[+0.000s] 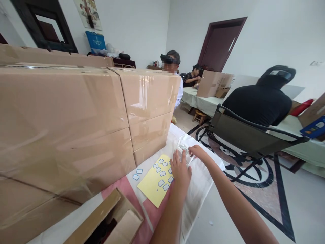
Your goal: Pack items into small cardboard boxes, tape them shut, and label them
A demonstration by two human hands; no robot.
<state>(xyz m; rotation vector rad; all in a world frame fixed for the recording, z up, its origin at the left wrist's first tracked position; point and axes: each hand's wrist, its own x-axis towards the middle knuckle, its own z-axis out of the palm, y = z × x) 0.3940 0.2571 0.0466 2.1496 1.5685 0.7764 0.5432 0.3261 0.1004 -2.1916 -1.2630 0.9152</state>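
My left hand (180,167) lies flat with its fingers apart, over the right edge of a yellow sheet (149,186). Its fingertips touch a white, crumpled-looking thing (183,148) near the table's far corner; its kind is too small and blurred to tell. At the right side of that white thing, my right hand (198,152) is closed, fingers pinched at its edge. Several small white pieces with blue outlines (162,173) are on the yellow sheet, some partly hidden by my left hand. A few more blue-outlined pieces (136,177) lie on the cloth beside it.
Stacked cardboard boxes (101,112) form a wall along the table's left side. An opened carton (127,223) stands close at the front. To the right are a folding chair (248,135) with a seated person (259,98) and another table. More people sit beyond.
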